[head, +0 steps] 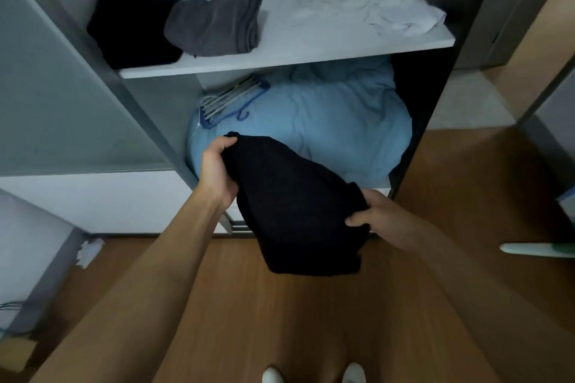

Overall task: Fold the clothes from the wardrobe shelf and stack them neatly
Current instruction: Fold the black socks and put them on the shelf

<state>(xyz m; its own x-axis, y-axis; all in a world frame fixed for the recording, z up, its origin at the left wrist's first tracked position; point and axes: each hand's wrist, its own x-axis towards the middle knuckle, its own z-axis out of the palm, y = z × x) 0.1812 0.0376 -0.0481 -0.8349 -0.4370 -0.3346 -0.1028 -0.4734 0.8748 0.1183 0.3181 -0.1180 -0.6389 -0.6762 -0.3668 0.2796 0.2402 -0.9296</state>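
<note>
Curled the fingers (222, 144) of the left hand (217, 168) tight round the far left corner of the black cloth (295, 205). Pinched its near right edge with the right hand (385, 218). Held it up in the air between both hands, in front of the wardrobe (93, 102), over the wood floor (280, 320) and lower than the shelf (311, 53).

Looked soft, light and floppy, sagging down in the middle. Would likely slump if let go, so best taken by two corners or a straight edge and pulled flat.

Could not tell what kind of clothing, being so dark and bunched, with no sleeves or legs showing. Could not see the fingertips tucked under it. Saw a folded black pile (130, 31) and grey pile (214, 25) on the shelf's left, and crumpled white clothes (367, 12) on its right, all a bit blurry.
</note>
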